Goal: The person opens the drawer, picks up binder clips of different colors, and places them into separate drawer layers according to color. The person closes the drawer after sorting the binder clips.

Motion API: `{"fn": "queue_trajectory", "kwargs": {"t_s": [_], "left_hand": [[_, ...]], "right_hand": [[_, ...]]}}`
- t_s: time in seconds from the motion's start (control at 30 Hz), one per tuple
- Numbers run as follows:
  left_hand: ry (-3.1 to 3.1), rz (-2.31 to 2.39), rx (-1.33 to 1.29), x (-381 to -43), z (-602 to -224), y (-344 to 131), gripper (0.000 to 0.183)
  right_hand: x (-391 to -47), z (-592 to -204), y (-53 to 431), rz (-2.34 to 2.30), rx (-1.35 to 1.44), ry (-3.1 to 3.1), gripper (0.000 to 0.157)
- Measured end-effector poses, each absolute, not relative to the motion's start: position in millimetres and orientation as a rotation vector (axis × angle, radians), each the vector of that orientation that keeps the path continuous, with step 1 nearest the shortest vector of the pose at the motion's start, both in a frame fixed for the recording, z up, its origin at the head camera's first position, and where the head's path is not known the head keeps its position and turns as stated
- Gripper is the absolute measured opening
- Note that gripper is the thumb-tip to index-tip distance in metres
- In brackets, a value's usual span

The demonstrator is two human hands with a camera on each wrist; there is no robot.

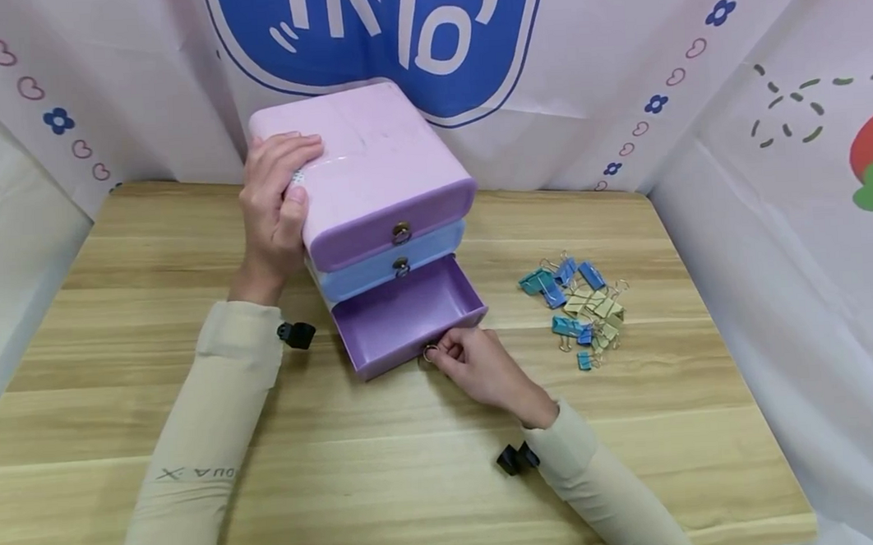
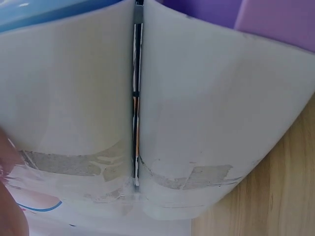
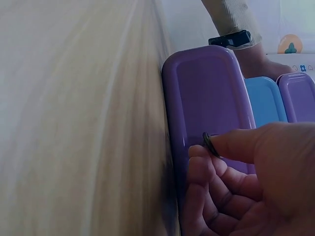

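A small three-tier drawer box (image 1: 371, 152) with a pink top stands at the back of the table. Its bottom purple drawer (image 1: 409, 307) is pulled out and shows a bare inside, while the blue drawer (image 1: 395, 262) and the top purple drawer (image 1: 360, 231) are closed. My left hand (image 1: 273, 195) rests on the box's upper left edge, fingers over the top and thumb along the near side. Thumb and finger of my right hand (image 1: 482, 365) pinch the ring pull (image 3: 210, 144) on the front of the bottom drawer.
Right of the drawer box lies a loose pile of binder clips (image 1: 582, 306) in blue, teal and pale yellow. A printed cloth (image 1: 560, 77) hangs behind the wooden table (image 1: 389, 489). Tape strips (image 2: 206, 177) cross the box's white side.
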State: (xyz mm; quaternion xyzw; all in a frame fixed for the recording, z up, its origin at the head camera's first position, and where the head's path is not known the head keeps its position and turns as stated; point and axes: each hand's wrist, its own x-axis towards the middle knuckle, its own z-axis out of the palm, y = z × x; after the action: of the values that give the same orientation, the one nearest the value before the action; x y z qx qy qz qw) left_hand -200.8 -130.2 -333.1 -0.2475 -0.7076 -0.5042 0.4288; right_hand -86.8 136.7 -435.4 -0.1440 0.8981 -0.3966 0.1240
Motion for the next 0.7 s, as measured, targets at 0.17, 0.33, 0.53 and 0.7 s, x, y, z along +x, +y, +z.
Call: {"fn": "queue_trajectory", "kwargs": {"t_s": [0.17,0.33,0.53,0.7], "left_hand": [[-1.777,-1.245,-0.619,-203.9,-336.6,-132.3,0.060],[-1.788,-1.240,-0.618,-203.7,-337.3,-133.2,0.060],[-1.787,-1.240,-0.616,-201.4,-332.6,-132.2,0.061],[-1.785,-1.241,-0.621,-201.3,-332.8,-130.6,0.061]], "right_hand": [[-87.4,-436.6,136.7,-1.163,-0.413,2.600,0.010],[-87.0,-437.1,137.7,-1.149,-0.420,2.598,0.009],[-86.8,-436.8,139.1,-1.130,-0.423,2.597,0.010],[-83.7,-432.8,142.8,-1.101,-0.436,2.620,0.009]]}}
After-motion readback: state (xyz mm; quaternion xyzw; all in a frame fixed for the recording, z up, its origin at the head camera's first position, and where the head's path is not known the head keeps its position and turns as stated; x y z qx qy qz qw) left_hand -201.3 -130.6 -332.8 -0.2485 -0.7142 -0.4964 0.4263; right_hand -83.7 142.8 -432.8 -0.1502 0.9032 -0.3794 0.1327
